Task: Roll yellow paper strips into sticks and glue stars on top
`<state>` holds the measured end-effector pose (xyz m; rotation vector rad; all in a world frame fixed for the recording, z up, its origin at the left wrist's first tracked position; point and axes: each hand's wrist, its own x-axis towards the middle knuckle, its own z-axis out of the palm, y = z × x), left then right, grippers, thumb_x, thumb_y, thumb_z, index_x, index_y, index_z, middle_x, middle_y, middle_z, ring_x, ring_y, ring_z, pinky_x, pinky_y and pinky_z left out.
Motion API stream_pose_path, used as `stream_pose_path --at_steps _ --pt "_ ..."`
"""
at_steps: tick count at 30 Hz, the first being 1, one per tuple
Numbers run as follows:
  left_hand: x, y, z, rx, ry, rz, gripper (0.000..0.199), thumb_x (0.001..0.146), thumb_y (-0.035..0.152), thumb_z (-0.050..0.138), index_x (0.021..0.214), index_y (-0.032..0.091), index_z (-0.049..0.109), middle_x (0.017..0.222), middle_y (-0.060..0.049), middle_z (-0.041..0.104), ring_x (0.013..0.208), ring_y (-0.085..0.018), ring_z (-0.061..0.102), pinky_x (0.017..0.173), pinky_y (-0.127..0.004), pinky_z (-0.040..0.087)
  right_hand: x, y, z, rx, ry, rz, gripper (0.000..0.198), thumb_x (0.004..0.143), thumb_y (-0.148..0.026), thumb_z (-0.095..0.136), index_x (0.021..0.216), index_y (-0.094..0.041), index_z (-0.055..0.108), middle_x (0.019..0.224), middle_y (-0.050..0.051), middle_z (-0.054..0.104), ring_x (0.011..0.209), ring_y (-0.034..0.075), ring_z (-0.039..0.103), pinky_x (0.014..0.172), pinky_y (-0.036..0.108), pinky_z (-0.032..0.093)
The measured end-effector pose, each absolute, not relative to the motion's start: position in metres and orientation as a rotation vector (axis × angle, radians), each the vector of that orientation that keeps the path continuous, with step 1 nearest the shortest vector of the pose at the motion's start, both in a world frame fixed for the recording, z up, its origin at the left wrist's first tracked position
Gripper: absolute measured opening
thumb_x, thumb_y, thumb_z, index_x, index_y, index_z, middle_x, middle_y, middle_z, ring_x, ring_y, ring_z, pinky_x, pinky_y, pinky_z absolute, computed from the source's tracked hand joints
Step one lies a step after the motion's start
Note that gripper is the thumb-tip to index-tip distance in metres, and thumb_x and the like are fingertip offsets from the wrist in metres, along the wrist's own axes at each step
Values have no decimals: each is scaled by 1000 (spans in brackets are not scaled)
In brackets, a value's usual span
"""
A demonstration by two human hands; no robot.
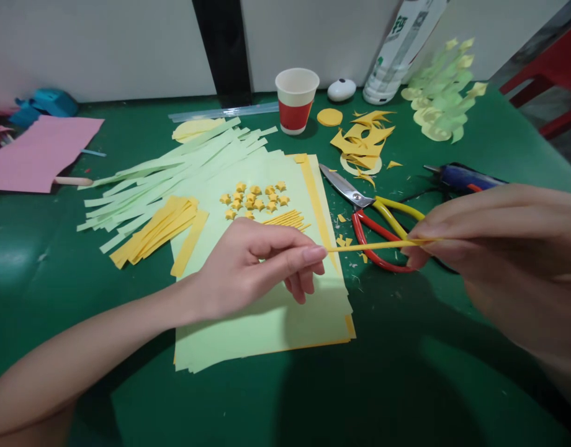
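Between my two hands a thin yellow paper stick (367, 246) is stretched level above the table. My left hand (271, 257) pinches its left end between thumb and forefinger, over a stack of pale green paper (248, 338). At its right end my right hand (481, 242) grips it with thumb and fingertips. Behind my left hand lie several similar yellow sticks (288, 220) and a group of small folded yellow paper stars (251, 200). Scissors (357, 198) with red and yellow handles lie open behind the stick, the handles partly hidden by it and my right hand.
Yellow strips (157, 230) and green strips (136, 186) spread at left, near pink paper (43, 152). A paper cup (296, 102), yellow scraps (364, 139), a bottle (397, 56) and pale paper flowers (444, 99) stand or lie behind. A blue tool (469, 175) lies at right.
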<state>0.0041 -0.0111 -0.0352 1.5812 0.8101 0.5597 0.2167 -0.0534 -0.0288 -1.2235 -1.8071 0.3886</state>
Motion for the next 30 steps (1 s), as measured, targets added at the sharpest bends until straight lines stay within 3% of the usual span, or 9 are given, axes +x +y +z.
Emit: stream_pose_path --at_steps 6,12,19,30 --pt "2 -9 -39 1539 829 543 25 81 22 51 58 18 60 50 3 63 43 -8 60 45 -14 48 210 -50 -33 -1274 -1736 442 9 74 -15 63 66 -21 63 68 -1 62 64 8 57 55 22 46" --pt "0 1 -42 1599 786 381 27 82 23 50 59 16 62 54 1 63 49 -8 59 50 -15 48 208 -47 -40 -1290 -1529 795 3 72 -16 65 70 -18 65 60 -2 62 48 7 56 43 18 48" --pt "7 2 -47 1554 820 307 17 80 25 57 81 13 69 69 -1 69 57 -8 63 54 -14 50 198 -43 -44 -1382 -1397 1288 7 64 -21 71 63 -17 66 52 -2 61 44 6 55 42 11 47" --pt "15 -8 -67 1276 895 367 12 75 21 62 76 13 71 55 1 63 39 -5 54 41 -14 45 194 -40 -61 -1411 -1312 1521 9 64 -23 71 64 -16 65 51 -4 58 42 5 52 40 12 44"
